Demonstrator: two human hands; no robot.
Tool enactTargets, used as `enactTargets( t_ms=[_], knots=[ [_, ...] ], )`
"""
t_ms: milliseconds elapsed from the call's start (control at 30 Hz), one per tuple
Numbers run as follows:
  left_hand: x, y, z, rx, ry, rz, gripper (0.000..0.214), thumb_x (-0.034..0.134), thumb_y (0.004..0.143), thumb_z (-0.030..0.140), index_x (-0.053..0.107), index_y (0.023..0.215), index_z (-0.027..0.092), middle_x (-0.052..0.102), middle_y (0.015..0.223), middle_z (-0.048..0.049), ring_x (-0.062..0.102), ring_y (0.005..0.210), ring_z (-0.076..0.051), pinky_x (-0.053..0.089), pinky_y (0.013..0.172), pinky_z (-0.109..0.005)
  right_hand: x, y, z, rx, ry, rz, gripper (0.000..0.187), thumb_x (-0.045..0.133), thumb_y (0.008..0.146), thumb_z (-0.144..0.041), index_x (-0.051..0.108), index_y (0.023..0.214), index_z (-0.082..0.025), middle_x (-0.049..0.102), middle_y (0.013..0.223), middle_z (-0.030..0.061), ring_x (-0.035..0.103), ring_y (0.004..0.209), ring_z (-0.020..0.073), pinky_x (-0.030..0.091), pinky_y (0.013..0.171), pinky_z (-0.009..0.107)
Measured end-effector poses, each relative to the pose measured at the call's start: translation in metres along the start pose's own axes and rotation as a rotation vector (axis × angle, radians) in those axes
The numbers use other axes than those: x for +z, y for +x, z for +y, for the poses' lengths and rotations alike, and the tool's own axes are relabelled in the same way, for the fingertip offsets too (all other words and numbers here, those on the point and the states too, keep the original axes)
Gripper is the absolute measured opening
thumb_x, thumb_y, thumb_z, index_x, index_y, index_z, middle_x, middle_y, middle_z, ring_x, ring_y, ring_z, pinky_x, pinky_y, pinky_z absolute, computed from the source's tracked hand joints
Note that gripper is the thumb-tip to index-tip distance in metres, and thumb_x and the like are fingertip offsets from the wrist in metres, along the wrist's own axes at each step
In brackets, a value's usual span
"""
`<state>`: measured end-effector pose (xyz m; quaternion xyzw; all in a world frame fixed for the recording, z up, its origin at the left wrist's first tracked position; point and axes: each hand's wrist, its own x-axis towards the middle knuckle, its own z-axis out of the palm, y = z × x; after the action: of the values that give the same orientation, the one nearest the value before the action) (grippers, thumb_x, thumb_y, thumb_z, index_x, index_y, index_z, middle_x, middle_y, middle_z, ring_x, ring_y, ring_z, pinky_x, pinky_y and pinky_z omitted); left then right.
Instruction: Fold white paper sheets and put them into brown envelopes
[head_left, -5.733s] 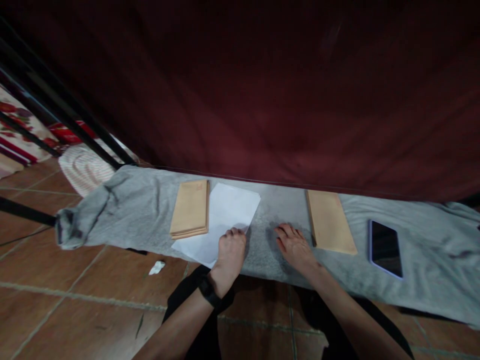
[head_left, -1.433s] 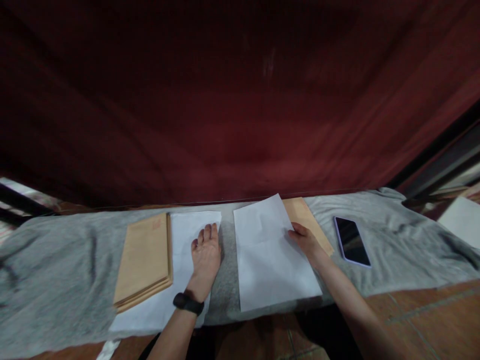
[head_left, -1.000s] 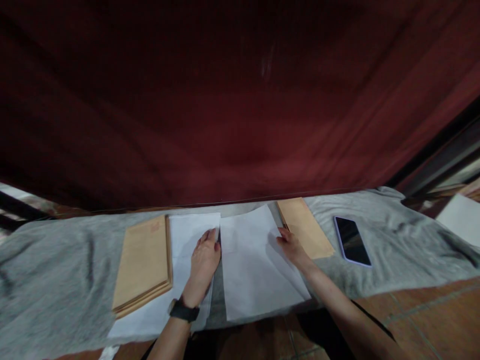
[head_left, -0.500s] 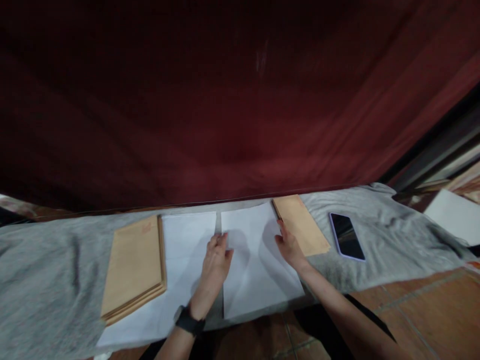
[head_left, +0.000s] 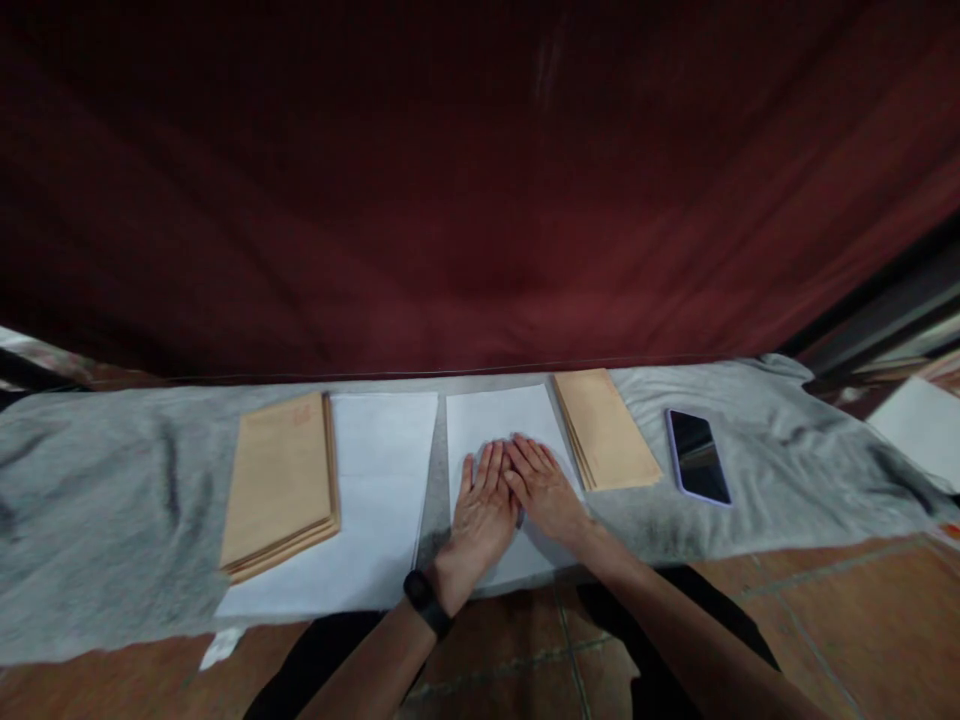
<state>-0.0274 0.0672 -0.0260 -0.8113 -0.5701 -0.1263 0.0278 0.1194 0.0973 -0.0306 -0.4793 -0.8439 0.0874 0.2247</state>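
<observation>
My left hand (head_left: 485,510) lies flat with fingers spread on a white sheet of paper (head_left: 495,408) in front of me. Beside it, my right hand (head_left: 546,490) also rests flat on that sheet, its thumb side touching or slightly overlapping the left fingers. Neither hand grips anything. To the right of the sheet is a small stack of brown envelopes (head_left: 607,430). On the left, more white paper (head_left: 382,480) lies partly under a thicker stack of brown envelopes (head_left: 281,480). A black band (head_left: 427,603) circles my left wrist.
A grey cloth (head_left: 150,520) covers the surface beneath the papers. A phone in a purple case (head_left: 698,456) lies at the right. Dark red fabric (head_left: 480,200) hangs behind. Tiled floor (head_left: 847,610) shows below, and a white flat object (head_left: 919,430) is at far right.
My left hand has moved right onto the right-hand sheet. My right hand has moved left, away from the right envelope stack, and now lies against the left. The view has shifted slightly.
</observation>
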Motion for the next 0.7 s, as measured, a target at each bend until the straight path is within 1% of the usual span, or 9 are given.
enactTargets(
  t_ms=[67, 233, 333, 467, 567, 700],
  knots=[
    [0.002, -0.001, 0.003, -0.003, -0.009, -0.012, 0.058, 0.034, 0.097, 0.022, 0.03, 0.153, 0.007, 0.034, 0.16, -0.0165, 0.023, 0.152, -0.026, 0.023, 0.123, -0.055, 0.004, -0.001, -0.002, -0.013, -0.037, -0.018, 0.05, 0.031, 0.106, -0.031, 0.037, 0.153, -0.015, 0.039, 0.158, 0.0121, 0.032, 0.148, 0.0237, 0.027, 0.122, 0.05],
    [-0.001, -0.003, 0.003, -0.003, -0.028, 0.011, 0.058, 0.03, 0.096, 0.02, 0.028, 0.154, 0.009, 0.035, 0.16, -0.0161, 0.025, 0.151, -0.024, 0.023, 0.124, -0.054, 0.004, -0.004, 0.0, 0.009, -0.085, -0.006, 0.052, 0.033, 0.106, -0.034, 0.036, 0.155, -0.016, 0.036, 0.159, 0.0112, 0.03, 0.149, 0.0244, 0.027, 0.121, 0.05],
    [-0.004, -0.005, 0.001, -0.002, -0.036, 0.019, 0.058, 0.032, 0.098, 0.026, 0.027, 0.154, 0.01, 0.034, 0.161, -0.0148, 0.024, 0.151, -0.023, 0.023, 0.124, -0.053, 0.004, -0.006, 0.001, 0.021, -0.12, -0.001, 0.053, 0.035, 0.105, -0.034, 0.035, 0.155, -0.016, 0.033, 0.16, 0.0119, 0.028, 0.149, 0.0267, 0.027, 0.121, 0.052],
    [-0.007, -0.008, -0.001, -0.017, -0.036, 0.001, 0.059, 0.034, 0.099, 0.035, 0.03, 0.153, 0.01, 0.033, 0.162, -0.0137, 0.021, 0.152, -0.022, 0.022, 0.125, -0.049, 0.002, -0.01, 0.004, 0.013, -0.156, 0.01, 0.055, 0.037, 0.105, -0.034, 0.032, 0.156, -0.016, 0.027, 0.163, 0.0128, 0.026, 0.15, 0.0278, 0.028, 0.12, 0.051],
    [-0.009, -0.012, -0.004, -0.028, -0.039, -0.006, 0.06, 0.034, 0.1, 0.041, 0.033, 0.152, 0.01, 0.033, 0.161, -0.0138, 0.023, 0.152, -0.024, 0.023, 0.124, -0.049, 0.001, -0.014, 0.008, 0.018, -0.159, 0.027, 0.056, 0.037, 0.105, -0.035, 0.029, 0.157, -0.017, 0.026, 0.163, 0.0124, 0.027, 0.15, 0.028, 0.028, 0.12, 0.051],
    [-0.011, -0.018, -0.009, -0.027, -0.053, 0.019, 0.063, 0.037, 0.099, 0.046, 0.033, 0.152, 0.011, 0.034, 0.161, -0.0159, 0.025, 0.151, -0.026, 0.024, 0.123, -0.05, 0.0, -0.019, 0.016, 0.049, -0.156, 0.06, 0.058, 0.039, 0.104, -0.037, 0.028, 0.158, -0.019, 0.025, 0.164, 0.0129, 0.029, 0.149, 0.0296, 0.03, 0.118, 0.052]
  ],
)
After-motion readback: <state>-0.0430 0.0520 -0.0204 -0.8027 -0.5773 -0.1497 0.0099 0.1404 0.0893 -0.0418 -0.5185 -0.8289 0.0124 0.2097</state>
